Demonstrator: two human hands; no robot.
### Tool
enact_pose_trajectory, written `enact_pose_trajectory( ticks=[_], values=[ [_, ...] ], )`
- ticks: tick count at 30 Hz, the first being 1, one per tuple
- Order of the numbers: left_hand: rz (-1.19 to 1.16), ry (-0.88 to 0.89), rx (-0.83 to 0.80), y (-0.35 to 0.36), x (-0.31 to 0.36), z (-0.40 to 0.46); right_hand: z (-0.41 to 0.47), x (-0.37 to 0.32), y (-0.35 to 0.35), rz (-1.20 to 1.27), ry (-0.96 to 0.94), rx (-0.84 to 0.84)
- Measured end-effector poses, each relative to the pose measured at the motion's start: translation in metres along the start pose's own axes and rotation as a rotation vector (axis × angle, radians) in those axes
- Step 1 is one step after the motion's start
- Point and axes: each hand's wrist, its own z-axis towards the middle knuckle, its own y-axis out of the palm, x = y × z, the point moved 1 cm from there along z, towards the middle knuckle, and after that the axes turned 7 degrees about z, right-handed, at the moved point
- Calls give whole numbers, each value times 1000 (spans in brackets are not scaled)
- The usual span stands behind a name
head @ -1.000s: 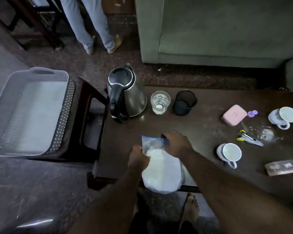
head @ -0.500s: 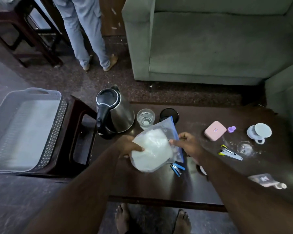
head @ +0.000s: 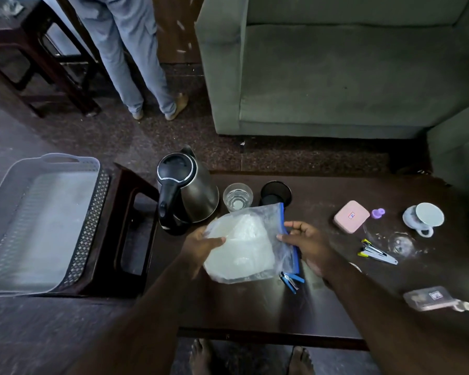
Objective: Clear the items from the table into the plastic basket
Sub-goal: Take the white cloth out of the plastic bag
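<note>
I hold a clear zip bag of white powder (head: 244, 247) above the dark table (head: 255, 309). My left hand (head: 201, 246) grips its left edge and my right hand (head: 306, 243) grips the blue zip strip on its right. The grey plastic basket (head: 41, 223) sits on a low stool to the left, with nothing in it. On the table stand a steel kettle (head: 187, 193), a glass of water (head: 237, 197) and a black mesh cup (head: 275, 192). A blue stapler (head: 291, 281) lies under the bag.
To the right lie a pink case (head: 351, 216), a purple cap (head: 378, 213), a white cup (head: 424, 219), a yellow-and-grey stapler (head: 377, 251), a clear glass lid (head: 400, 243) and a small packet (head: 431, 297). A green sofa (head: 336, 63) stands behind. A person's legs (head: 138, 63) are at the back left.
Both hands lifted the bag from the table's front edge and turned it sideways, now held higher near the kettle. The blue stapler beneath came into view. The camera tilted up.
</note>
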Motion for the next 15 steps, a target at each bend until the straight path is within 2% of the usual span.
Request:
enact_pose_trajectory(
  ticks=[2, 4, 9, 15],
  values=[
    [-30, -2, -26, -6, -3, 2, -2, -5, 1, 237, 113, -114],
    [-43, -6, -38, -11, -5, 3, -3, -8, -1, 367, 192, -169],
    [-63, -39, -92, -15, -8, -2, -7, -2, 4, 254, 281, -206],
    [-105, -65, -220, -16, -8, -9, -13, 4, 14, 87, 255, -205]
  ],
)
